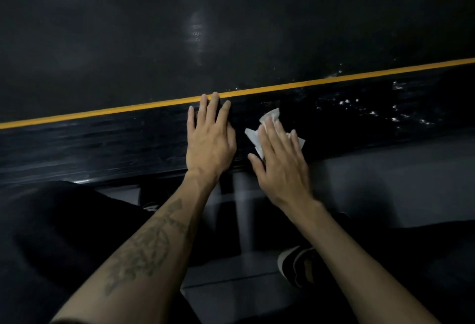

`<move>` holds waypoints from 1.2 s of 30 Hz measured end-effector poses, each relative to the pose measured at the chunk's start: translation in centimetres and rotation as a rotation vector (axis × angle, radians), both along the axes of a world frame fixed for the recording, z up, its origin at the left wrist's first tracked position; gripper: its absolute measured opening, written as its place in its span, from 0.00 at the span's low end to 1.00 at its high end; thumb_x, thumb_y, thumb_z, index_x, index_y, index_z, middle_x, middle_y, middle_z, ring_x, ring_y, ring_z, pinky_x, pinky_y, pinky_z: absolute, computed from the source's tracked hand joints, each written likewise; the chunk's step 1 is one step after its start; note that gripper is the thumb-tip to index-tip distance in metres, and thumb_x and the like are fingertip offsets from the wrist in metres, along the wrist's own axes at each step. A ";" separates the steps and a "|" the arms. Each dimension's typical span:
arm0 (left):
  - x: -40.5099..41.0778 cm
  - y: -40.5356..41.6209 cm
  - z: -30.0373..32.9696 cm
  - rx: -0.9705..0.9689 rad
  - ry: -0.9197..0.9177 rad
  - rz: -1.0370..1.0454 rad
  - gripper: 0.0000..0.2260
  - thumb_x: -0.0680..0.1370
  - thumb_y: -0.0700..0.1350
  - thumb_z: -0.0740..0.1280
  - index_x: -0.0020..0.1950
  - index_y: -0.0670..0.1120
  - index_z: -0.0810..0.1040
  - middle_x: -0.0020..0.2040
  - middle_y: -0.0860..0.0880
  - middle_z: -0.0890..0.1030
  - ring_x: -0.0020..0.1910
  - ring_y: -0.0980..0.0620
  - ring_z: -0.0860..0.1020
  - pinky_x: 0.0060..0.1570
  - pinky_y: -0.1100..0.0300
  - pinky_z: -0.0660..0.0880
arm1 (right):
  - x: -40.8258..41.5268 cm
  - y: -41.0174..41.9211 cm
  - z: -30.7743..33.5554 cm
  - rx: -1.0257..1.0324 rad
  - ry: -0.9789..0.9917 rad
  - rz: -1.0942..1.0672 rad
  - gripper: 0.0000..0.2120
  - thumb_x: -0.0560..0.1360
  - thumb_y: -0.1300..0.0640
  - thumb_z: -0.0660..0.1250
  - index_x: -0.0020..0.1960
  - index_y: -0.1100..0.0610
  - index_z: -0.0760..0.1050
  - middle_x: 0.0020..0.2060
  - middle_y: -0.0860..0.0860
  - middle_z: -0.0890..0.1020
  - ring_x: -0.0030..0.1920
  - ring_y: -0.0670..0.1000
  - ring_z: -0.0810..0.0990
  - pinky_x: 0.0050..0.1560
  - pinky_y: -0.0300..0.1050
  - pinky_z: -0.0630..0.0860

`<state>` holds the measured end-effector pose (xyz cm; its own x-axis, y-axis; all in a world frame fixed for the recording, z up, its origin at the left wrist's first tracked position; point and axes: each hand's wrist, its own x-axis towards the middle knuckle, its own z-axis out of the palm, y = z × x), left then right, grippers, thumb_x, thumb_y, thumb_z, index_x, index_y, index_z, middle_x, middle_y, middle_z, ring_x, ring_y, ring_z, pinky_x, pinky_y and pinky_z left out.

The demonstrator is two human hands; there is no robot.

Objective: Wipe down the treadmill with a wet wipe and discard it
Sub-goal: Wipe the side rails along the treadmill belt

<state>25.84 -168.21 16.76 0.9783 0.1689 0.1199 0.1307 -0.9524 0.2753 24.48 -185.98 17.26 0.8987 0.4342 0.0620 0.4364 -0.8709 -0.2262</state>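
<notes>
Wipe (267,128) is thin, limp and damp; your right hand (280,166) presses it flat on the treadmill side rail (102,143), left hand (209,138) rests open beside.

A grey floor (385,190) occupies the region from 3 to 6 o'clock. A dark shoe with a pale sole (298,265) rests on it at 5 o'clock. A second shoe (150,205), partly hidden, lies at 7 o'clock. Dark trouser legs (64,233) fill 8 o'clock.
</notes>
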 end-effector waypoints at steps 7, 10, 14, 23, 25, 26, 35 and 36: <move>0.1 -0.1 0.1 0.029 0.032 -0.005 0.26 0.83 0.50 0.48 0.80 0.47 0.66 0.83 0.45 0.59 0.84 0.44 0.52 0.81 0.40 0.51 | 7.0 3.3 0.7 -0.132 0.089 -0.059 0.32 0.86 0.42 0.46 0.84 0.59 0.49 0.83 0.55 0.50 0.83 0.53 0.46 0.82 0.56 0.41; 0.1 -0.1 0.2 0.027 0.045 -0.009 0.27 0.83 0.51 0.47 0.80 0.46 0.66 0.83 0.44 0.59 0.84 0.44 0.51 0.81 0.40 0.50 | 4.7 2.6 0.5 -0.041 0.069 -0.085 0.34 0.84 0.41 0.44 0.83 0.60 0.54 0.83 0.56 0.54 0.83 0.54 0.48 0.82 0.57 0.45; 0.1 -0.2 0.5 0.035 0.063 -0.013 0.28 0.82 0.51 0.45 0.81 0.46 0.65 0.84 0.44 0.58 0.84 0.43 0.51 0.81 0.40 0.49 | 1.4 0.7 0.2 -0.050 0.042 0.005 0.33 0.83 0.42 0.49 0.82 0.61 0.58 0.82 0.55 0.58 0.82 0.55 0.54 0.82 0.57 0.49; 0.3 -0.1 0.5 0.032 0.081 -0.016 0.28 0.82 0.50 0.46 0.81 0.46 0.64 0.84 0.45 0.57 0.84 0.43 0.50 0.81 0.39 0.49 | 2.8 3.1 0.3 0.041 0.031 -0.085 0.32 0.83 0.44 0.49 0.80 0.63 0.63 0.81 0.58 0.62 0.82 0.57 0.56 0.81 0.60 0.52; 0.2 -0.1 0.5 0.036 0.077 -0.015 0.28 0.82 0.50 0.45 0.81 0.46 0.65 0.84 0.45 0.57 0.84 0.44 0.50 0.81 0.39 0.50 | 3.1 3.3 0.1 0.006 -0.003 0.040 0.30 0.83 0.47 0.49 0.80 0.62 0.64 0.80 0.57 0.63 0.81 0.56 0.58 0.80 0.61 0.55; 0.2 -0.1 0.4 0.038 0.075 -0.019 0.27 0.82 0.50 0.46 0.81 0.46 0.65 0.84 0.45 0.57 0.84 0.44 0.50 0.81 0.39 0.50 | 4.0 2.9 0.0 0.001 -0.013 0.049 0.29 0.83 0.48 0.48 0.80 0.61 0.63 0.80 0.56 0.63 0.81 0.55 0.59 0.80 0.62 0.55; 0.2 -0.1 0.2 0.007 0.040 -0.020 0.27 0.82 0.49 0.47 0.80 0.46 0.66 0.83 0.45 0.59 0.84 0.44 0.52 0.81 0.39 0.51 | 4.0 3.1 0.0 0.069 0.004 0.045 0.28 0.84 0.50 0.46 0.80 0.60 0.64 0.80 0.54 0.63 0.82 0.54 0.57 0.81 0.59 0.50; 0.2 -0.1 0.2 0.004 0.034 -0.019 0.27 0.81 0.49 0.47 0.80 0.46 0.67 0.83 0.45 0.59 0.83 0.44 0.52 0.81 0.39 0.51 | 4.9 1.8 -0.1 0.052 -0.026 0.034 0.28 0.84 0.50 0.46 0.80 0.59 0.64 0.80 0.53 0.64 0.82 0.53 0.57 0.81 0.60 0.51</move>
